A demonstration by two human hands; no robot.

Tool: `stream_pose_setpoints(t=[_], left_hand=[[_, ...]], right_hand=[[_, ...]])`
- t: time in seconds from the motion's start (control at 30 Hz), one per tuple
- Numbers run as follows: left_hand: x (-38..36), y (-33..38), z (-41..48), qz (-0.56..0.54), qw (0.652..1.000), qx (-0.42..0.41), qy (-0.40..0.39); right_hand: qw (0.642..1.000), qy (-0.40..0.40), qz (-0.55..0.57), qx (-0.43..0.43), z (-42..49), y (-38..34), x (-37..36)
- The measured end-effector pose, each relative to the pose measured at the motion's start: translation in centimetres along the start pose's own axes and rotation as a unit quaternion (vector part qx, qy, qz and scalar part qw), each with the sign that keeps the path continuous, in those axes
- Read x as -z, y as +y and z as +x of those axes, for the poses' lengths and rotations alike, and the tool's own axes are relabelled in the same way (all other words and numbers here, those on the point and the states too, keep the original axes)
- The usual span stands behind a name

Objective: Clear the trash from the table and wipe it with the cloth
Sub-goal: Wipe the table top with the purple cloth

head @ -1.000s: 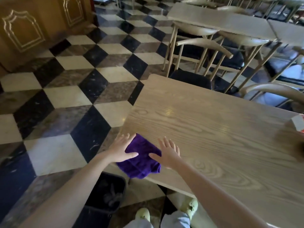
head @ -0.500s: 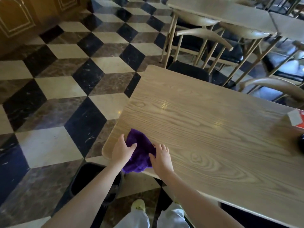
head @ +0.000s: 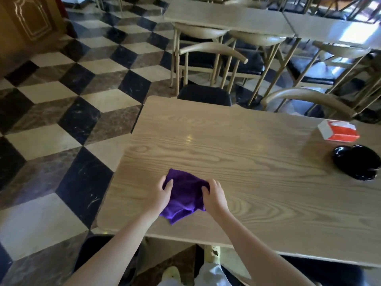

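Note:
A purple cloth [head: 185, 195] lies bunched on the near left part of the wooden table [head: 247, 162]. My left hand [head: 160, 195] grips its left side and my right hand [head: 214, 198] grips its right side, fingers curled into the fabric. A red and white box [head: 338, 131] and a glossy black object [head: 358, 162] sit at the table's far right. A dark bin [head: 97, 254] stands on the floor under the table's near left corner, partly hidden by my left arm.
Wooden chairs with black seats [head: 206, 93] stand along the table's far side, with more tables [head: 226, 15] and chairs behind. The checkered tile floor [head: 61, 120] lies to the left. My feet [head: 171, 273] show below the table edge.
The cloth has moved from the table's near left edge inward onto the surface. Both hands went from lying flat on it to gripping it at the sides.

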State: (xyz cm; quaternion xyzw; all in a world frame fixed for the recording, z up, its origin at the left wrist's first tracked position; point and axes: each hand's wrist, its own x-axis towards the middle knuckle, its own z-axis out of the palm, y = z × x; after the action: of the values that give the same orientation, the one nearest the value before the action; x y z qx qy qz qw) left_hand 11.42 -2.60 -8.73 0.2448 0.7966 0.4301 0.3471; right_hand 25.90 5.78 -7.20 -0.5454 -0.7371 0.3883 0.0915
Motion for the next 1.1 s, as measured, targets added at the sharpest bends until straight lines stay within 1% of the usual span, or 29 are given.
stream_pose_setpoints(t=[0.13, 0.2, 0.27, 0.33, 0.4, 0.43, 0.47, 0.53, 0.57, 0.63, 0.7, 0.73, 0.83, 0.9, 1.0, 1.1], left_hand=[[-3.0, 2.9, 1.5, -0.060, 0.997, -0.003, -0.054], [-4.4, 3.9, 2.5, -0.068, 0.996, -0.014, -0.055], [-5.2, 4.4, 3.5, -0.070, 0.997, 0.004, -0.035], [-5.0, 3.8, 4.4, -0.023, 0.999, 0.027, 0.001], [-4.1, 2.6, 5.5, 0.059, 0.998, 0.010, 0.030], [-3.4, 2.1, 6.0, 0.097, 0.994, -0.009, 0.044], [-2.8, 1.8, 6.7, 0.127, 0.990, -0.031, 0.058], [-1.5, 1.2, 8.5, 0.177, 0.978, -0.077, 0.080], [-0.8, 1.0, 9.8, 0.212, 0.969, -0.094, 0.087], [0.7, 0.3, 12.6, 0.316, 0.938, -0.109, 0.093], [1.8, -0.6, 14.8, 0.412, 0.903, -0.085, 0.088], [2.1, -1.2, 15.4, 0.441, 0.890, -0.072, 0.088], [2.1, -2.8, 16.2, 0.489, 0.863, -0.072, 0.110], [1.8, -3.0, 16.3, 0.508, 0.851, -0.075, 0.112], [1.8, -3.0, 16.2, 0.516, 0.845, -0.069, 0.121], [1.8, -2.9, 16.2, 0.514, 0.847, -0.064, 0.120]], right_hand=[[0.996, 0.080, 0.046, -0.001, 3.0, 0.3, 4.3], [0.996, 0.086, 0.008, 0.015, 5.0, 0.7, 5.7], [0.989, 0.048, -0.127, 0.052, 6.7, 1.7, 6.1], [0.955, -0.035, -0.267, 0.127, 8.1, 2.7, 5.4], [0.914, -0.125, -0.329, 0.203, 9.4, 3.5, 3.8], [0.896, -0.152, -0.347, 0.230, 10.1, 3.8, 3.1], [0.881, -0.164, -0.363, 0.254, 10.7, 3.9, 2.5], [0.858, -0.154, -0.397, 0.287, 11.4, 4.2, 1.4], [0.857, -0.142, -0.402, 0.290, 11.4, 4.4, 0.9], [0.871, -0.116, -0.372, 0.299, 11.2, 5.1, -0.3], [0.881, -0.093, -0.344, 0.311, 11.3, 5.7, -1.2], [0.884, -0.080, -0.337, 0.314, 11.6, 5.9, -1.5], [0.883, -0.065, -0.338, 0.319, 12.9, 5.5, -2.1], [0.883, -0.048, -0.335, 0.326, 14.1, 4.7, -2.4], [0.881, -0.025, -0.323, 0.345, 17.3, 2.2, -2.9], [0.881, -0.024, -0.311, 0.355, 21.8, -1.0, -3.8]])
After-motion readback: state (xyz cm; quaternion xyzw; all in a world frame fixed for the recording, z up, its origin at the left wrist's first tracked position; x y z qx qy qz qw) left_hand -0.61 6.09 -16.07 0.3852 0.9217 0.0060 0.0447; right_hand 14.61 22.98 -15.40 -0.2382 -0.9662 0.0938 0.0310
